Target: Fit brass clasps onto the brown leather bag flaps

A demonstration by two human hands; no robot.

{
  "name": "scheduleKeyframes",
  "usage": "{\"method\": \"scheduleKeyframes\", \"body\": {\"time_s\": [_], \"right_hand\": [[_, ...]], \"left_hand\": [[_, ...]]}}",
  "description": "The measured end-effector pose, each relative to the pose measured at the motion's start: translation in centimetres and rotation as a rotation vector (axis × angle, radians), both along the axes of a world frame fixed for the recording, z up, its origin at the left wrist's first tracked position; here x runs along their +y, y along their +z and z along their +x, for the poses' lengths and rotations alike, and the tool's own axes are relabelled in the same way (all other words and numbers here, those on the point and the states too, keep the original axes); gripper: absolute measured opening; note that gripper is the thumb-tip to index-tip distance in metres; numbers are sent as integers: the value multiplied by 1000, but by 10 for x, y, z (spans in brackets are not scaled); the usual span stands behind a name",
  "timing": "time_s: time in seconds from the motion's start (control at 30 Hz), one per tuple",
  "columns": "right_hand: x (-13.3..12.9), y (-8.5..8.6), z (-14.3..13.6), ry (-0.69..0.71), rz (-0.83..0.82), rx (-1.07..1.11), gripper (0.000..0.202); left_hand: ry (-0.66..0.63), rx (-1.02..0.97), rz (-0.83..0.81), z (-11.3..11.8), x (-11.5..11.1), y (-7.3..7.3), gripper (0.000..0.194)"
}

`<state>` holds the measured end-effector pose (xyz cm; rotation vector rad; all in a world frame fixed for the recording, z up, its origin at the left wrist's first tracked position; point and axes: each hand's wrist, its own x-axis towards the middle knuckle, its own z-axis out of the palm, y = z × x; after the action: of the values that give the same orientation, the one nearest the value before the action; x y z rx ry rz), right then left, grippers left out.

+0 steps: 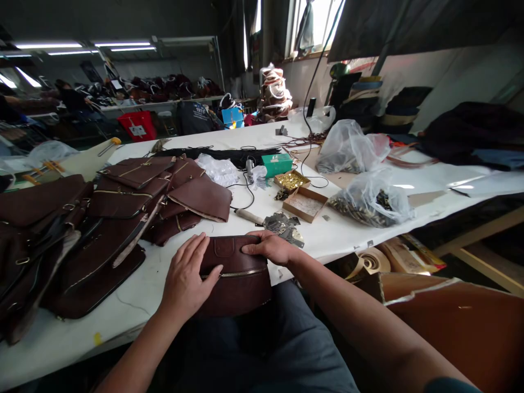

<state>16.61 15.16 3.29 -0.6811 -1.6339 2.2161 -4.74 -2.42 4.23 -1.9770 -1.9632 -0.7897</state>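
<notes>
One brown leather bag panel (241,295) at the tabletop's (153,284) near edge. Left fingers (191,252) spread wide on it, right fingers (254,249) pinching top edge; best with zipper (243,273) straight, leather unpuckered.

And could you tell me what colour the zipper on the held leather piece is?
The zipper looks brass-gold, seen in the head view.

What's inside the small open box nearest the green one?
Small gold-coloured pieces lie across the open box. Its floor and anything beneath them are covered, so not visible.
</notes>
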Motion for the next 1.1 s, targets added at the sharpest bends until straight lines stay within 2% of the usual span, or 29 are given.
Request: {"method": "scheduleKeyframes", "body": {"time_s": [0.07, 0.17, 0.23, 0.33, 0.43, 0.57, 0.67, 0.73, 0.83, 0.93, 1.1], "right_hand": [[17, -8, -4, 50, 65, -46, 48], [39, -21, -12, 100, 180, -141, 47], [53, -28, -21, 91, 372, -247, 41], [77, -31, -33, 20, 773, -452, 29], [115, -23, -37, -89, 960, -634, 25], [183, -6, -24, -241, 1118, -908, 30], [226, 1, -14, -215, 1204, -1059, 32], [244, -1, -12, -158, 1226, -1121, 31], [257, -10, -12, -125, 1230, -1168, 27], [262, -16, -14, -166, 1207, -1165, 21], [254, -6, -10, -315, 1095, -1014, 14]], "left_hand": [[-6, -2, -51, -12, 22, -14, 75], [-43, -11, -140, -25, 47, -41, 65], [-38, -31, -171, -32, 58, -63, 55], [-30, -54, -146, -39, 68, -97, 41], [-26, -28, -120, -43, 69, -115, 40], [-6, 52, -122, -41, 69, -111, 46], [-5, 76, -130, -39, 70, -102, 43], [-3, 81, -121, -39, 71, -99, 43], [6, 95, -99, -38, 72, -97, 46], [8, 106, -80, -37, 73, -93, 46], [-9, 70, -83, -35, 77, -86, 30]]}}
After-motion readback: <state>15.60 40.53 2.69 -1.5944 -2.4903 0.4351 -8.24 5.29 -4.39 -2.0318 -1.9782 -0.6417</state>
